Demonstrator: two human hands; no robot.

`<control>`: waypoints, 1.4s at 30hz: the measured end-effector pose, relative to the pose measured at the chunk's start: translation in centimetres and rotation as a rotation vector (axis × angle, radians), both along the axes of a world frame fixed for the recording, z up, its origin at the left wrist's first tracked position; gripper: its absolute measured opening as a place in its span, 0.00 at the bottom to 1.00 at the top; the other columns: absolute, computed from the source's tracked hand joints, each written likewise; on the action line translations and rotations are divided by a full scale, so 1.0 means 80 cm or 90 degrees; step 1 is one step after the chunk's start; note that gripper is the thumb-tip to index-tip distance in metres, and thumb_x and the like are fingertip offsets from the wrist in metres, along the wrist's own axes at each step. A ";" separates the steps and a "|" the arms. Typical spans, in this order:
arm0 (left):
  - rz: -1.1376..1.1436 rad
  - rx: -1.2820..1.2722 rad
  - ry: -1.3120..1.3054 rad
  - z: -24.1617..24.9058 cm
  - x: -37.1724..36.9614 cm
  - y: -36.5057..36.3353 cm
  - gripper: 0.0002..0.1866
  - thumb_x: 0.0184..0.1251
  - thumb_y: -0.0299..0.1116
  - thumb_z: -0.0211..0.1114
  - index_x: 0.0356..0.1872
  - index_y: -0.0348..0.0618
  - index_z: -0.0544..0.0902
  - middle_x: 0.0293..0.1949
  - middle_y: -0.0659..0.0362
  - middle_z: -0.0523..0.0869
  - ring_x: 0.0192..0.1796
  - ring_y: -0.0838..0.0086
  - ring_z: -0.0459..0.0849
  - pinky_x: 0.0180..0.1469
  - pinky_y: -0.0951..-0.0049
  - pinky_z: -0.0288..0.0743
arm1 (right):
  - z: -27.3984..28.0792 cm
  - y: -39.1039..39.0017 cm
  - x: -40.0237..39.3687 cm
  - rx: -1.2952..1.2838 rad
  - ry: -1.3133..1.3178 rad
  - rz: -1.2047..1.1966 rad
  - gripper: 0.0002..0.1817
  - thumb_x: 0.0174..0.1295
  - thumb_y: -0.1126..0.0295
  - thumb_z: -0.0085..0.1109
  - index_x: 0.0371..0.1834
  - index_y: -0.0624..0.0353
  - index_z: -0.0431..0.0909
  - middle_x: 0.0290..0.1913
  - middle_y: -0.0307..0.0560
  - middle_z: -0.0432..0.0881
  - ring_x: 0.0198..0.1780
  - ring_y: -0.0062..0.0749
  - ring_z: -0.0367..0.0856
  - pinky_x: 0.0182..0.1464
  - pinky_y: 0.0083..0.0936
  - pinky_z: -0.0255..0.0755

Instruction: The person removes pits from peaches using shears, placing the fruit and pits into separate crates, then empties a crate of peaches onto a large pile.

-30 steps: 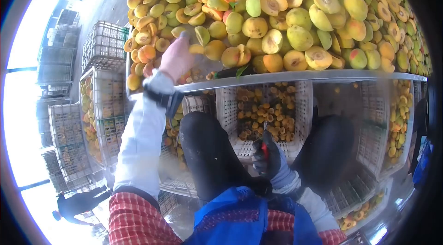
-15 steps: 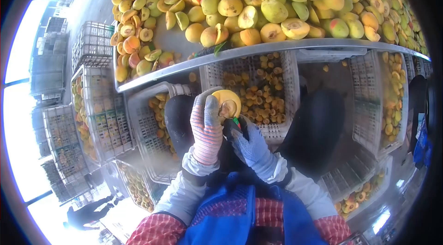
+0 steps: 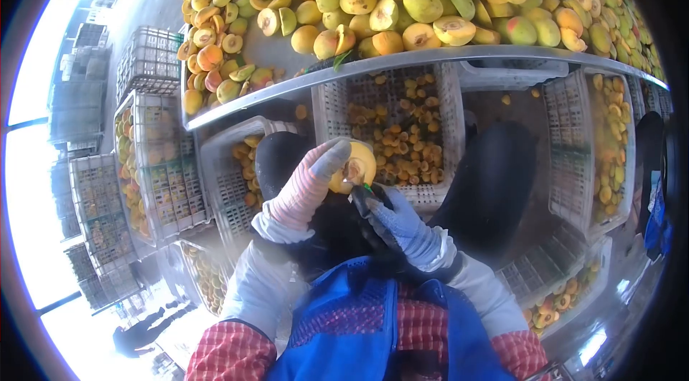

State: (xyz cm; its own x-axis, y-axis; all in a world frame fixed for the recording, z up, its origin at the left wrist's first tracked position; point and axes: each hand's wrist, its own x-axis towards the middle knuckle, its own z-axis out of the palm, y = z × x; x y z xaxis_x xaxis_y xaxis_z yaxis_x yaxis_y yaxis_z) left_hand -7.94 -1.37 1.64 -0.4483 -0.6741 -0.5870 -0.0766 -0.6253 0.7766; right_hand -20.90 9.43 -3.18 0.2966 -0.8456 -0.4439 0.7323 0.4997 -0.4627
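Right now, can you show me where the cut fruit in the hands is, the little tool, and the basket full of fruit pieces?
Halved fruit [image 3: 354, 166], head view, on its cut face.
Tool [image 3: 361, 198], head view, on its dark handle in the right hand [image 3: 398, 223].
White crate [image 3: 448, 130], head view, on its right wall.

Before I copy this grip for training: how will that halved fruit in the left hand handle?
The halved fruit looks rounded, so it would probably roll if set down curved side under. Its cut face shows moist flesh, likely slippery; the left hand wears a knit glove. It seems soft enough to bruise under the right hand.
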 end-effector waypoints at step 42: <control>-0.254 -0.738 -0.910 -0.039 0.038 -0.368 0.30 0.59 0.47 0.65 0.63 0.55 0.71 0.51 0.47 0.82 0.51 0.60 0.82 0.53 0.63 0.74 | -0.086 -0.038 -0.009 0.209 -0.486 -0.024 0.28 0.71 0.41 0.39 0.33 0.55 0.76 0.17 0.34 0.63 0.10 0.18 0.53 0.10 0.18 0.48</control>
